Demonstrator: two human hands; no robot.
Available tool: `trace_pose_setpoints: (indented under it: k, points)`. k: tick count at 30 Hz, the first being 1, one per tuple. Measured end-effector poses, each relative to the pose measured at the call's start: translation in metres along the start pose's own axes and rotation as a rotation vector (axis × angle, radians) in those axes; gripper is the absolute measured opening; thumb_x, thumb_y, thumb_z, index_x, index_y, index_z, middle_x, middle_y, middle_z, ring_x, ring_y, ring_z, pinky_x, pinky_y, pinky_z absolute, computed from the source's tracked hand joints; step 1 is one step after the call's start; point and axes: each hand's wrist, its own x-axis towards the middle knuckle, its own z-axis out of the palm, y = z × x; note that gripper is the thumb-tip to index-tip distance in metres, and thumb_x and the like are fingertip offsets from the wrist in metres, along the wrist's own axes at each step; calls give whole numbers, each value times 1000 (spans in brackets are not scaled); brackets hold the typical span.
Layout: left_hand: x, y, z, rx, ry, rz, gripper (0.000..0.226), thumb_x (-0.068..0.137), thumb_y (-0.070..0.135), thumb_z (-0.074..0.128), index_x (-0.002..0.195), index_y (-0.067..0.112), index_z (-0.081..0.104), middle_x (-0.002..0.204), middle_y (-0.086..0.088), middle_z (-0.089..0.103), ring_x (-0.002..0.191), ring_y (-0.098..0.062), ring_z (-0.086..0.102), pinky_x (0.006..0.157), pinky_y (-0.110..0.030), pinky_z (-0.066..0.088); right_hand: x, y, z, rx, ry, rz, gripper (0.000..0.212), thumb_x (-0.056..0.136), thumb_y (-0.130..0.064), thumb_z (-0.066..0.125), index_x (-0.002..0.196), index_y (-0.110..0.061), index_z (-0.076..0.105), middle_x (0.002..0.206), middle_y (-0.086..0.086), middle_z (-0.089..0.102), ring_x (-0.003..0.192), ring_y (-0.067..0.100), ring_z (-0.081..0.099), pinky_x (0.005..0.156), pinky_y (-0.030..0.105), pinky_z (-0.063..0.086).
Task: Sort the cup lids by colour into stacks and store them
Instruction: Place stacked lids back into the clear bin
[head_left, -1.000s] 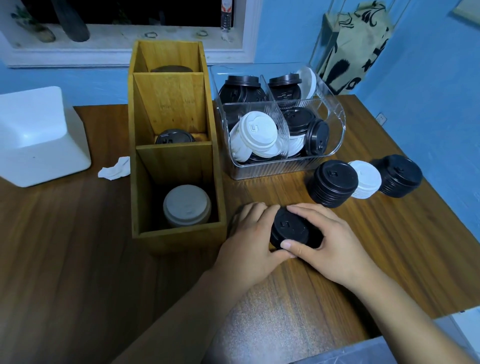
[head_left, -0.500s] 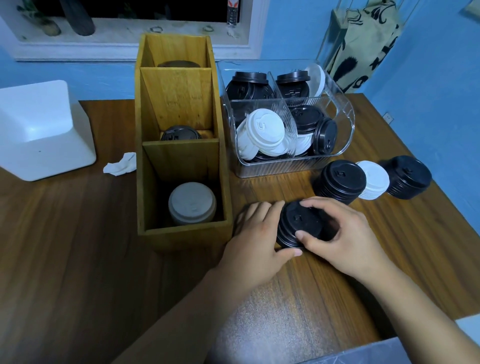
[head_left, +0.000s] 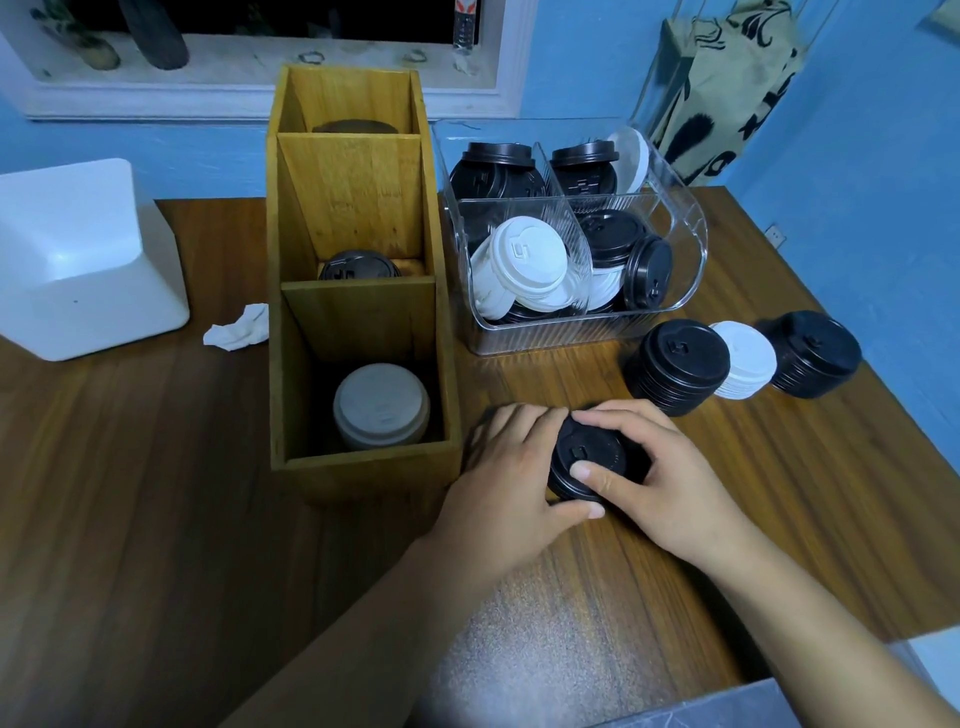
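We have a short stack of black lids (head_left: 592, 460) sitting on the wooden table (head_left: 156, 493), just off the near right corner of the wooden organiser (head_left: 363, 475), and both hands are closed round it. Our left hand (head_left: 506, 483) cups its left side with the thumb at the near rim, and our right hand (head_left: 670, 483) wraps the far and right side with its thumb laid on the top lid. We take this to be the squaring-up step, pressing loose black lids into one neat pile. To the right stand a taller black stack (head_left: 678, 366), a white stack (head_left: 745, 358) and a further black stack (head_left: 813, 353), close together, so the sorting looks partly done. The clear divided bin (head_left: 691, 228) behind holds black and white lids mixed. The organiser's front compartment holds a pale lid (head_left: 382, 405) and the middle one a dark lid (head_left: 358, 267). Next we would need even pressure from both sides to lift the pile whole without fanning it, then join it to a black stack or lower it into a compartment.
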Motion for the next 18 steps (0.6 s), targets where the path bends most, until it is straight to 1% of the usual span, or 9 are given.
trace_pose_setpoints:
  k: [3,6,9,11,13,14,15,17,18]
  points:
    - [0,-1,0,-6,-15,-4,90,74,65,76,147,24,41,138,11,44,134,-10,34,114,-34,31,2,-1,-1,-64,-28,-16,51,79,-55,72,123,-30,69,124,-15,58,120,12,56,105,35,44]
    - [0,0,1,6,-34,-5,94,74,67,75,150,24,40,140,12,42,136,-9,31,115,-33,30,2,-4,-4,-174,-65,-35,52,81,-61,67,127,-37,64,124,-22,54,121,9,53,103,36,45]
    - [-1,1,-1,0,-24,-2,87,72,69,73,143,27,46,133,15,42,132,-8,33,109,-29,34,6,-10,-8,-313,-105,-18,57,79,-70,59,129,-43,59,122,-27,50,117,6,51,93,38,51]
    - [-2,3,-2,-33,-18,-16,80,75,66,73,140,27,48,130,17,40,131,-6,32,105,-27,38,9,-18,-12,-427,-148,-28,60,78,-76,54,130,-44,57,122,-28,50,114,7,51,88,39,52]
    - [-2,4,-4,-47,-17,-23,76,77,64,73,139,26,50,131,17,38,131,-6,31,104,-29,40,13,-25,-18,-520,-190,-88,61,81,-77,50,130,-42,58,121,-26,54,108,6,52,84,35,53]
    - [-2,4,-4,-45,-18,-22,76,77,64,73,139,25,50,132,16,38,132,-6,31,105,-29,40,16,-30,-23,-505,-191,-122,57,84,-74,51,128,-40,61,118,-25,57,103,4,54,82,31,52]
    - [-2,4,-4,-39,-21,-20,78,78,65,72,140,24,49,133,16,38,134,-7,29,107,-29,39,22,-35,-30,-449,-155,-142,48,89,-67,54,125,-37,64,114,-23,61,98,2,57,81,28,51]
    - [-1,5,-5,-24,-42,-31,85,79,67,70,147,24,43,139,17,34,138,-5,24,110,-27,35,41,-40,-46,-378,43,-187,30,95,-42,63,121,-28,68,110,-17,64,91,1,58,82,25,48]
    - [-1,5,-6,-24,-51,-41,89,79,68,70,150,24,39,140,18,32,140,-4,22,111,-27,33,53,-40,-55,-418,151,-193,27,96,-29,65,123,-24,67,114,-12,65,94,5,59,87,25,47]
